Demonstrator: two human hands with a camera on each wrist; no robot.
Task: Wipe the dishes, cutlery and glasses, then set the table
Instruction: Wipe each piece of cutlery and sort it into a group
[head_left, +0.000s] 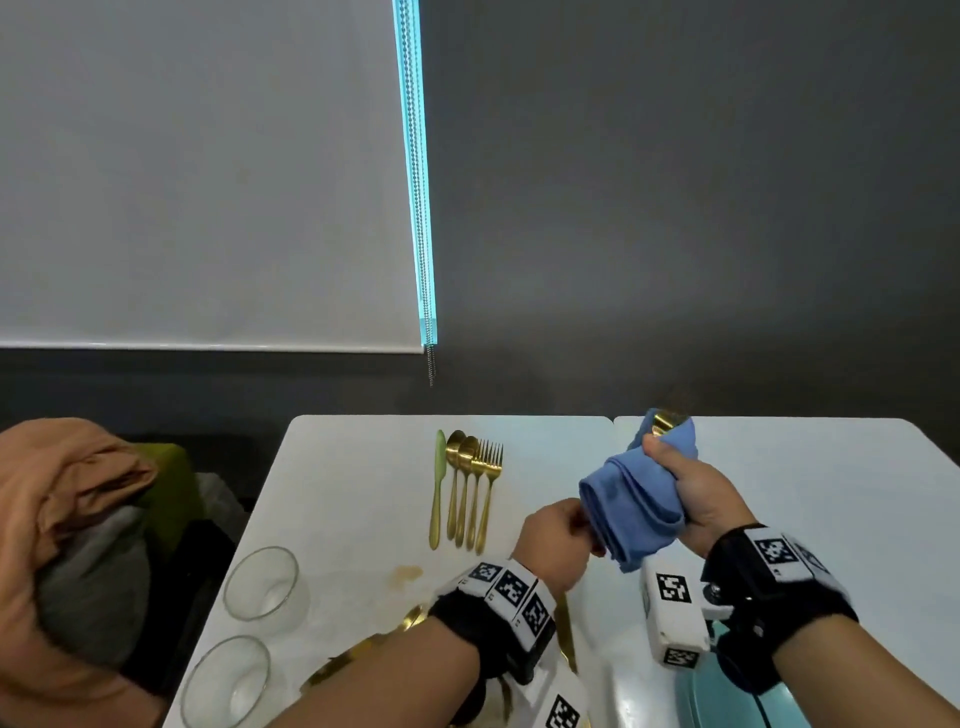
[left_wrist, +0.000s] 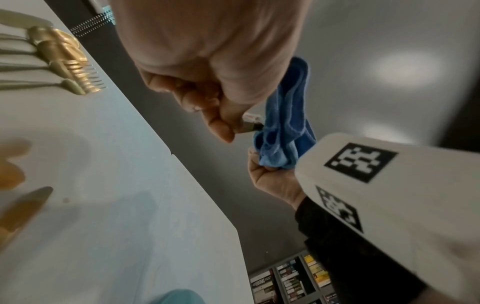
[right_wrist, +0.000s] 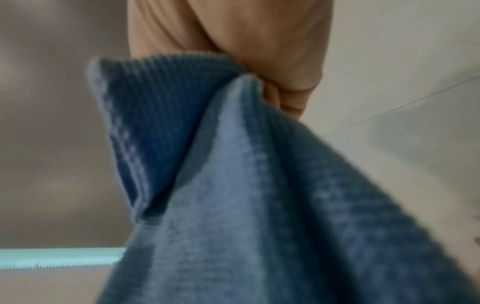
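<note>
My right hand (head_left: 685, 483) grips a blue cloth (head_left: 631, 506) bunched round a gold piece of cutlery. Its gold tip (head_left: 666, 420) pokes out of the cloth's top. My left hand (head_left: 576, 525) pinches the handle end (left_wrist: 250, 125) below the cloth, seen close in the left wrist view. The cloth (right_wrist: 233, 185) fills the right wrist view under the right hand (right_wrist: 272, 88). A row of gold cutlery (head_left: 470, 486) lies on the white table (head_left: 353, 467): a knife, two spoons and two forks. Two clear glasses (head_left: 262, 582) (head_left: 226, 680) stand at the left edge.
More gold cutlery (head_left: 358, 652) lies under my left forearm. A teal plate (head_left: 722, 696) sits at the near right. A brownish stain (head_left: 408, 573) marks the table. An orange and grey bundle (head_left: 72, 493) rests on a chair to the left. A dark wall stands behind.
</note>
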